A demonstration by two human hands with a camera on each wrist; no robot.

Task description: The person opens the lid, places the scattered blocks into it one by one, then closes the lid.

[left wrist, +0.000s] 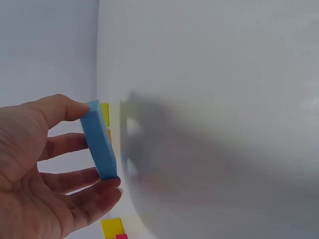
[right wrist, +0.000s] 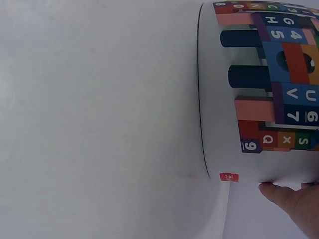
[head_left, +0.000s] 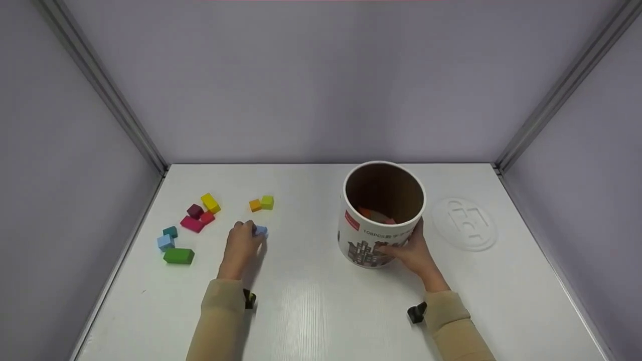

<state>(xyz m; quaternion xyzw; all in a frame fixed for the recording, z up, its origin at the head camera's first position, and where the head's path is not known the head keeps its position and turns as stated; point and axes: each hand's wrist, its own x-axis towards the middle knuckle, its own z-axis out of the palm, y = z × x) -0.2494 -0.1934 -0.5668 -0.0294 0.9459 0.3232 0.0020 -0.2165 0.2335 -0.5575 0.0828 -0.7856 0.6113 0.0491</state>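
Between thumb and fingers, my left hand [head_left: 241, 246] pinches a light blue rectangular block [left wrist: 99, 142], held close over the white table in the left wrist view. Just beyond it lie an orange block [head_left: 255, 205] and a lime green block [head_left: 267, 202]. My right hand [head_left: 412, 250] grips the lower right side of a tall white cardboard tub [head_left: 351, 240], thumb at the front. The tub stands upright without its lid, and some orange and red blocks [head_left: 376, 215] show inside. Printed letter and number blocks cover its side in the right wrist view.
Left of my left hand lie several loose blocks: a yellow block [head_left: 210, 202], a maroon block [head_left: 195, 211], pink and red ones, a teal block [head_left: 170, 231], a light blue cube [head_left: 165, 242] and a green block [head_left: 179, 256]. A clear round lid [head_left: 464, 224] lies right of the tub.
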